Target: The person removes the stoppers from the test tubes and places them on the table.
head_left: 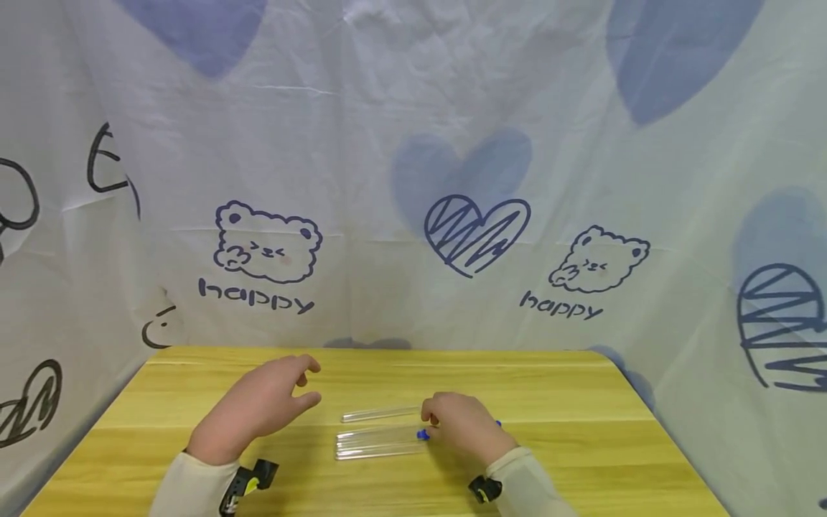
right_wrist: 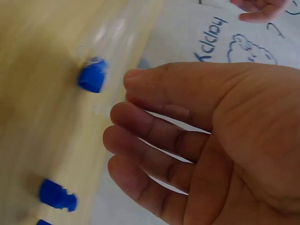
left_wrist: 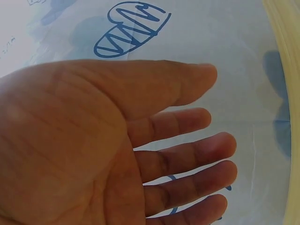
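Note:
Several clear glass-like tubes (head_left: 381,444) lie side by side on the table. One of them has a blue stopper (right_wrist: 92,76) at its right end. A single clear tube (head_left: 380,414) lies a little apart, farther back. My right hand (head_left: 466,425) hovers over the tubes' right ends, fingers gently bent and thumb near the index finger; nothing shows in its grasp. Loose blue stoppers (right_wrist: 57,194) lie on the table near that hand, mostly hidden by it in the head view. My left hand (head_left: 261,402) is raised left of the tubes, fingers spread and holding nothing.
The wood-grain table (head_left: 562,402) ends at a back edge against a hanging white cloth (head_left: 362,287) with hearts and bear drawings. Cloth also hangs at both sides. Each wrist carries a black strapped device (head_left: 484,489).

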### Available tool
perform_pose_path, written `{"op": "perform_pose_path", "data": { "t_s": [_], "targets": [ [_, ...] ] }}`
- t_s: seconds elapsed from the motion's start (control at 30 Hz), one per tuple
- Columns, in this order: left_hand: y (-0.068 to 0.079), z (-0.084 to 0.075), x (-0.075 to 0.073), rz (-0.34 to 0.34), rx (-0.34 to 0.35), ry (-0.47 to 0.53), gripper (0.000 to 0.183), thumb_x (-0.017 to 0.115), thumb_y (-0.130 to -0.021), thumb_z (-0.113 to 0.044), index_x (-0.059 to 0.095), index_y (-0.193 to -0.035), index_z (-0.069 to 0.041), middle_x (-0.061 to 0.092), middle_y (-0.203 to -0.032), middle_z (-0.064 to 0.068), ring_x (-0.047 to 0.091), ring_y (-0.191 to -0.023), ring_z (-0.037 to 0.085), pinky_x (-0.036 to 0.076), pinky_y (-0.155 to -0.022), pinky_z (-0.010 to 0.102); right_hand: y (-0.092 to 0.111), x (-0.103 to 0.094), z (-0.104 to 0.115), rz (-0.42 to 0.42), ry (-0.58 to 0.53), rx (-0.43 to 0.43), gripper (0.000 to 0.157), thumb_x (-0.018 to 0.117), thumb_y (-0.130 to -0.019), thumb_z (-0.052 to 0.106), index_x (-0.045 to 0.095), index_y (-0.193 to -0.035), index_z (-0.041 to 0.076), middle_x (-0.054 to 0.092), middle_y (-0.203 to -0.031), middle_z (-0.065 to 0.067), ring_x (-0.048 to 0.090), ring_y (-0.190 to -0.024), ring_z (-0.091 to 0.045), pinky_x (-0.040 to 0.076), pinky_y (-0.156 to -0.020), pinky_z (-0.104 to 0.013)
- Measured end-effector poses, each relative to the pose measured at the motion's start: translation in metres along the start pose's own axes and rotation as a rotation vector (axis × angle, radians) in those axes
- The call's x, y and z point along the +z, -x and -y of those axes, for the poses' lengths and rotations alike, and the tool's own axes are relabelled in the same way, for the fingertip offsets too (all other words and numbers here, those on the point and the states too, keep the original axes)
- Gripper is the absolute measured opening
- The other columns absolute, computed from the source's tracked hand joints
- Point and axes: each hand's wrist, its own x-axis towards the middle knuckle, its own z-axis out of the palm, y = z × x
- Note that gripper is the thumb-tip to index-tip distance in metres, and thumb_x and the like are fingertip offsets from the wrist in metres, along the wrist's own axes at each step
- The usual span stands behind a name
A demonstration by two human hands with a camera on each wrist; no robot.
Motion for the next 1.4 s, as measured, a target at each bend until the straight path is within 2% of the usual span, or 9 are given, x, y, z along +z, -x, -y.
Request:
{"op": "perform_pose_path", "data": {
  "t_s": [0.17,0.33,0.43,0.57,0.83,1.07,1.4],
  "targets": [
    [-0.001,-0.003,0.001,-0.009,0.000,-0.009,0.042,0.074,-0.095,-0.029,0.064,-0.131,-0.010,0.069,-0.107,0.003,0.066,-0.096,0.021,0.054,-0.085,0.048,-0.003,0.009,-0.007,0.022,-0.018,0.029,0.007,0.079,-0.093,0.019,0.072,-0.092,0.016,0.065,-0.084,0.009,0.055,-0.074,-0.005,0.050,-0.068,-0.027],
    [-0.001,-0.003,0.002,-0.009,0.005,-0.006,0.042,0.074,-0.095,-0.029,0.064,-0.131,-0.010,0.069,-0.107,0.002,0.066,-0.095,0.020,0.055,-0.084,0.048,-0.004,0.014,-0.012,0.012,-0.027,0.009,0.005,0.079,-0.091,0.018,0.074,-0.091,0.016,0.068,-0.085,0.009,0.061,-0.076,-0.006,0.054,-0.071,-0.028],
    [0.000,-0.003,0.003,-0.005,0.006,-0.001,0.041,0.074,-0.096,-0.029,0.064,-0.131,-0.010,0.070,-0.108,0.003,0.066,-0.095,0.020,0.055,-0.085,0.048,-0.004,0.016,-0.012,0.007,-0.032,-0.006,0.006,0.080,-0.091,0.019,0.075,-0.088,0.018,0.067,-0.083,0.010,0.057,-0.073,-0.005,0.052,-0.069,-0.027],
    [-0.001,-0.003,0.002,-0.007,0.005,-0.002,0.040,0.074,-0.096,-0.029,0.065,-0.130,-0.011,0.070,-0.108,0.002,0.066,-0.097,0.021,0.055,-0.085,0.048,-0.004,0.017,-0.009,0.001,-0.032,-0.024,0.007,0.080,-0.091,0.021,0.075,-0.086,0.020,0.067,-0.081,0.012,0.056,-0.071,-0.003,0.052,-0.068,-0.028],
    [-0.001,-0.006,0.000,-0.012,0.007,-0.009,0.037,0.074,-0.096,-0.028,0.066,-0.128,-0.011,0.070,-0.108,0.001,0.067,-0.097,0.021,0.055,-0.085,0.048,-0.006,0.020,-0.006,0.002,0.012,-0.024,0.004,0.079,-0.090,0.017,0.077,-0.088,0.020,0.070,-0.084,0.010,0.064,-0.077,-0.007,0.056,-0.071,-0.030],
    [0.001,-0.006,0.000,-0.022,0.010,-0.009,0.037,0.074,-0.096,-0.028,0.066,-0.128,-0.011,0.070,-0.108,0.002,0.067,-0.099,0.022,0.055,-0.086,0.048,-0.006,0.019,-0.004,-0.003,0.037,-0.024,0.006,0.082,-0.089,0.022,0.078,-0.086,0.020,0.070,-0.082,0.010,0.062,-0.074,-0.006,0.055,-0.069,-0.031],
    [0.002,-0.006,-0.001,-0.020,0.012,0.000,0.038,0.073,-0.096,-0.027,0.065,-0.129,-0.010,0.070,-0.114,0.004,0.067,-0.104,0.025,0.054,-0.090,0.050,-0.007,0.022,-0.008,-0.025,0.042,-0.027,0.008,0.081,-0.089,0.017,0.077,-0.083,0.020,0.070,-0.081,0.010,0.062,-0.074,-0.007,0.055,-0.069,-0.031]
  ]
}}
